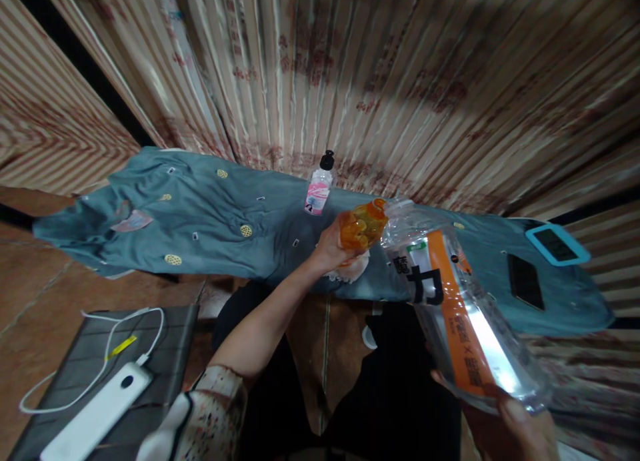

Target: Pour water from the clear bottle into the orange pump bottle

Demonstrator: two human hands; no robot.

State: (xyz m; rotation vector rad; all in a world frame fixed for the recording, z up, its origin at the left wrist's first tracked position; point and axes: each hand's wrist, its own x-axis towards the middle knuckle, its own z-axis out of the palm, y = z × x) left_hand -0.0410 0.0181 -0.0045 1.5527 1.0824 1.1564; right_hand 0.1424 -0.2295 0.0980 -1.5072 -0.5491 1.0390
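Observation:
My left hand [331,249] is closed round a small amber bottle [363,227], with its neck pointing up and to the right. The mouth of a large clear plastic bottle [465,307] is close beside it; whether the two touch I cannot tell. An orange, white and black label wraps the large bottle, which slants toward me. My right hand [510,414] grips its base from below. Under my left hand lies a pale, frilled thing [350,267], partly hidden. Behind stands a clear bottle with a pink label and black cap [319,186].
A teal patterned cloth [265,247] covers the narrow table. On its right lie a dark phone [525,281] and a blue-framed device [557,243]. A white power bank [97,414] with a cable sits on a dark stool [170,354] at lower left. Pleated curtains [350,81] hang behind.

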